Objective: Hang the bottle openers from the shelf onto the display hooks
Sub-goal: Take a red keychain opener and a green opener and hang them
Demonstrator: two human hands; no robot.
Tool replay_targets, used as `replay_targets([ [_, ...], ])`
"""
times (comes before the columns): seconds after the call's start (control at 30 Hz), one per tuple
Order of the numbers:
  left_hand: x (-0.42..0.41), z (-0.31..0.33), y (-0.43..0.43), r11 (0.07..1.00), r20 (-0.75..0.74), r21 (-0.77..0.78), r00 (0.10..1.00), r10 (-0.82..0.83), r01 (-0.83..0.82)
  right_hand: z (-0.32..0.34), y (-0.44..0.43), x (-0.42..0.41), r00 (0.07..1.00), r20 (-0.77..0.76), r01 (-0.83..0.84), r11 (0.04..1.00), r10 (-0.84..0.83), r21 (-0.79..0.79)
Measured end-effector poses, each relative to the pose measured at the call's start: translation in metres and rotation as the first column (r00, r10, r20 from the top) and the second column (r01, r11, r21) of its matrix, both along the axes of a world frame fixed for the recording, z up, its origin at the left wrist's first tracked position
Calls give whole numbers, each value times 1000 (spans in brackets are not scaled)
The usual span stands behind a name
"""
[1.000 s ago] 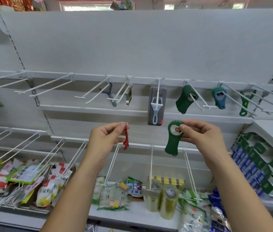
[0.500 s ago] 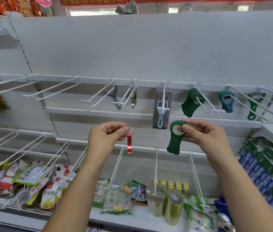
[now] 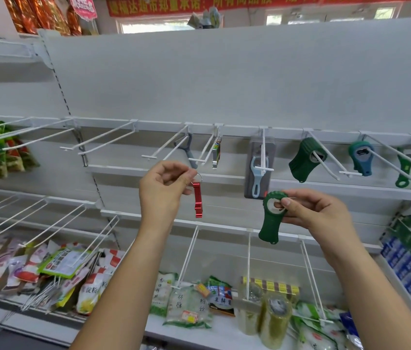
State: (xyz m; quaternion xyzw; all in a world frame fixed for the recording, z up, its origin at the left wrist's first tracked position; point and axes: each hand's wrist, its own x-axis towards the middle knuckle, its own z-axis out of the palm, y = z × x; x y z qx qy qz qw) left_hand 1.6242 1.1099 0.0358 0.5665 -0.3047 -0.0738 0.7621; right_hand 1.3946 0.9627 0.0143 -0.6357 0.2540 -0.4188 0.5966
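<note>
- 2 openers are in the hands: the left hand [image 3: 164, 190] pinches the key ring [image 3: 199, 176] of the red bottle opener [image 3: 197, 199], and the right hand [image 3: 310, 210] pinches the round head of the green bottle opener [image 3: 270, 223].
- Change: within 1 second the red bottle opener has turned from edge-on to face-on and risen to just below a display hook [image 3: 208, 147] tip. Hanging appears imminent.
- Surroundings: white back panel [image 3: 224, 72]; hung opener [image 3: 305, 160] at right; food packets [image 3: 186, 304] on the shelf [image 3: 199, 335] below.

The red opener [image 3: 197, 199] looks like smooth, satin metal on a shiny wire ring; the green opener [image 3: 271, 218] is matt plastic. At twelve o'clock, the hooks [image 3: 263, 169] are white-coated wire.
</note>
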Motion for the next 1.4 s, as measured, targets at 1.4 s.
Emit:
replay_targets([
  [1.4,76,-21,-129,995,38,56,996,-83,81,-4,-56,18,985,11,172,983,-173,61],
])
